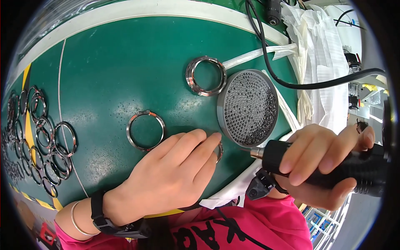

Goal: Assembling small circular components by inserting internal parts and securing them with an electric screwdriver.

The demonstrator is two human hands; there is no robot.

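Note:
My right hand (pixel 321 160) is wrapped around a black electric screwdriver (pixel 354 168), whose metal tip points left, toward the space beside my left hand. Bent over the green tabletop, my left hand (pixel 166 171) has its fingers on a metal ring (pixel 220 153); only the ring's right edge shows past the fingertips. Close above that hand lies a single metal ring (pixel 146 131), flat on the table. Farther back, thicker metal rings (pixel 206 76), apparently stacked, touch a round grey tray (pixel 223 110). The tray has many small holes, and tiny dark screws gather on its right side.
Many dark metal rings (pixel 64 138) lie in a loose pile at the far left, across yellow tape. A black cable (pixel 329 84) crosses the upper right above white crumpled sheeting (pixel 325 54). A pale raised rim (pixel 125 23) bounds the table's far edge.

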